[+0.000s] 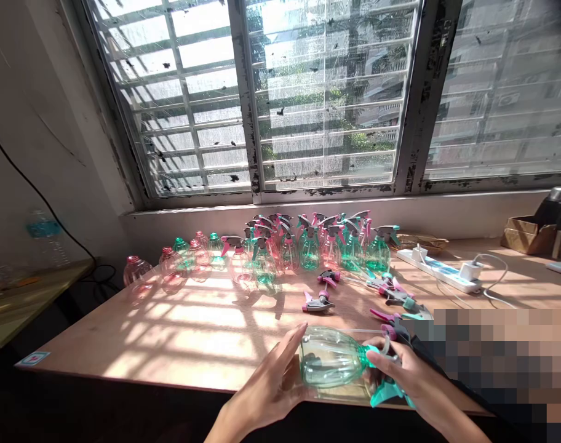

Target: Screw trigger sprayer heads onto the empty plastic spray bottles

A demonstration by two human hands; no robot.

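A clear green spray bottle [333,358] lies on its side in the air over the table's front edge, its neck pointing right. My left hand [278,378] is wrapped round the bottle's base, thumb below and fingers above. At the neck, my right hand [403,369] grips the grey and teal trigger sprayer [387,392], fingers closed around its collar. The sprayer sits at the bottle's mouth; whether its thread is tight cannot be seen. Just beyond my right hand lies a pink and grey trigger sprayer [393,326] on the table.
Several pink and green bottles with sprayers [310,249] stand below the window. Several open-necked bottles [172,271] are at the left. Loose sprayers [320,301] lie mid-table. A power strip [440,271] with chargers and a cardboard box [528,234] are at the right.
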